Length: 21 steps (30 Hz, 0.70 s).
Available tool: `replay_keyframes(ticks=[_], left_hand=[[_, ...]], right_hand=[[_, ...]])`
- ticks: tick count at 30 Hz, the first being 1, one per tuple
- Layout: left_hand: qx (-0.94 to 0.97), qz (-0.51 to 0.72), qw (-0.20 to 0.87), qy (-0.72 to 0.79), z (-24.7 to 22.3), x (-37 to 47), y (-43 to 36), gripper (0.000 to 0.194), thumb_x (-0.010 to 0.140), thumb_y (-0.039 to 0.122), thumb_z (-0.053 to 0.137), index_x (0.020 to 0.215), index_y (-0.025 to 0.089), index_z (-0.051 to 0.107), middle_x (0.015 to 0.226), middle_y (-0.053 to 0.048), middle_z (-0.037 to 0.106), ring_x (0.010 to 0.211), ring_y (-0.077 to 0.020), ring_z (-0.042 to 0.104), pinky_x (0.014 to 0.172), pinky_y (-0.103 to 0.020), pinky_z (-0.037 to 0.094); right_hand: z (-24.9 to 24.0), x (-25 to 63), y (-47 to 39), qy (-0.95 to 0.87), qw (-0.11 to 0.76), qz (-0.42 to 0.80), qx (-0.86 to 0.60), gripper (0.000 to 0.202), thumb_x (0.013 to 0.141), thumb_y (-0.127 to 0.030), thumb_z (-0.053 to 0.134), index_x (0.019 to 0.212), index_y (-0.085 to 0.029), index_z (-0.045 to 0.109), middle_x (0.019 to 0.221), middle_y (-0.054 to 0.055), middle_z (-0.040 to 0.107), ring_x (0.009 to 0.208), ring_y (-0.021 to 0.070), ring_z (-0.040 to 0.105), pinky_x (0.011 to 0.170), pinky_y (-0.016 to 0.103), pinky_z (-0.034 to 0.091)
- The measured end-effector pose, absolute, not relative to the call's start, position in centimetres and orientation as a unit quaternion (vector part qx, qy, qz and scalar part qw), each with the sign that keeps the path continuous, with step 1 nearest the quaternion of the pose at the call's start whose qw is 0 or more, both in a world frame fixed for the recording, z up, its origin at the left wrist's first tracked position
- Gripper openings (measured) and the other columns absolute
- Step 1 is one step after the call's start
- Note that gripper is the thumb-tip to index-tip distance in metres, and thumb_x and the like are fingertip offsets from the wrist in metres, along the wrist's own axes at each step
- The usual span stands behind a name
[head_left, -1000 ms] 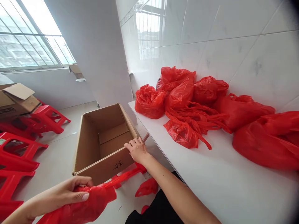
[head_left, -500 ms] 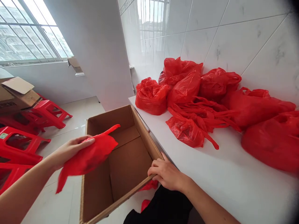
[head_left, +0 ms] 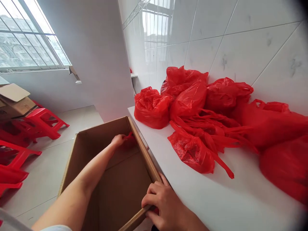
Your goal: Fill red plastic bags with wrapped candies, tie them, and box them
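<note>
My left hand (head_left: 118,140) reaches deep into the cardboard box (head_left: 120,202), at its far right corner. Its fingers are closed on a small red plastic bag (head_left: 129,141), which lies low against the box walls and is partly hidden by the hand. My right hand (head_left: 160,200) grips the near right corner of the box, fingers curled over the rim. The box stands open at the top beside the white table (head_left: 156,141). Closest to the box on the table are a knotted red bag (head_left: 151,107) and a smaller red bag (head_left: 192,152) with loose handles.
Several more filled red bags (head_left: 226,94) are piled along the tiled wall (head_left: 207,51). Red plastic stools (head_left: 45,120) stand on the floor at the left, with another cardboard box (head_left: 18,102) on top. A barred window (head_left: 26,38) is at the far left.
My left hand has moved from above the box down into its far right corner, taking the small red bag along. My right hand still holds the rim. The view has shifted slightly.
</note>
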State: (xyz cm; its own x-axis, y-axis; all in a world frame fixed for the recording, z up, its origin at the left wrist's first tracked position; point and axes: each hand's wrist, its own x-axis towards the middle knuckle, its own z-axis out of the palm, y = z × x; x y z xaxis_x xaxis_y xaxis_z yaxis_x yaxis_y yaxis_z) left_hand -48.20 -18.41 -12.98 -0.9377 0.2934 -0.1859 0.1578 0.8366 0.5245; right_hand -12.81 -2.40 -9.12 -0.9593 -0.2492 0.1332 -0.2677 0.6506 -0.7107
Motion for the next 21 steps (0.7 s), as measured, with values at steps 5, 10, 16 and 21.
replay_keyframes(ticks=[5, 10, 16, 21], left_hand=[[0.091, 0.24, 0.064, 0.964, -14.0, -48.3, -18.0, 0.035, 0.091, 0.033, 0.059, 0.121, 0.016, 0.057, 0.122, -0.01, 0.059, 0.104, -0.0234, 0.061, 0.086, -0.044, 0.053], [0.114, 0.277, -0.057, 0.952, -11.4, -46.4, -17.5, 0.031, 0.091, 0.032, 0.058, 0.118, 0.016, 0.058, 0.12, -0.009, 0.06, 0.102, -0.0223, 0.061, 0.086, -0.044, 0.052], [0.325, 0.348, -0.204, 0.855, -3.8, -37.8, -12.0, 0.023, 0.094, 0.029, 0.047, 0.111, 0.021, 0.058, 0.121, -0.009, 0.055, 0.114, -0.0217, 0.054, 0.098, -0.04, 0.045], [0.631, 0.265, -0.135, 0.717, 0.3, -30.0, -3.6, 0.024, 0.092, 0.029, 0.051, 0.112, 0.026, 0.064, 0.124, -0.006, 0.061, 0.119, -0.0209, 0.051, 0.105, -0.038, 0.038]], right_hand=[[-9.4, -13.2, -2.2, -0.91, 0.006, 0.388, 0.145, 0.013, 0.077, -0.028, 0.066, 0.09, -0.031, 0.066, 0.087, -0.005, 0.059, 0.088, 0.013, 0.058, 0.115, 0.045, 0.001], [-9.2, -13.0, -2.2, -0.911, 0.014, 0.386, 0.142, 0.013, 0.079, -0.03, 0.061, 0.091, -0.031, 0.066, 0.088, -0.004, 0.059, 0.09, 0.014, 0.057, 0.115, 0.047, 0.003], [-9.7, -12.9, -2.2, -0.916, 0.037, 0.368, 0.153, 0.018, 0.077, -0.034, 0.062, 0.094, -0.031, 0.067, 0.089, -0.004, 0.059, 0.093, 0.0154, 0.057, 0.114, 0.048, 0.006], [-10.2, -12.9, -2.2, -0.919, 0.057, 0.359, 0.154, 0.019, 0.076, -0.031, 0.06, 0.093, -0.031, 0.067, 0.088, -0.004, 0.059, 0.094, 0.015, 0.058, 0.115, 0.048, 0.006]])
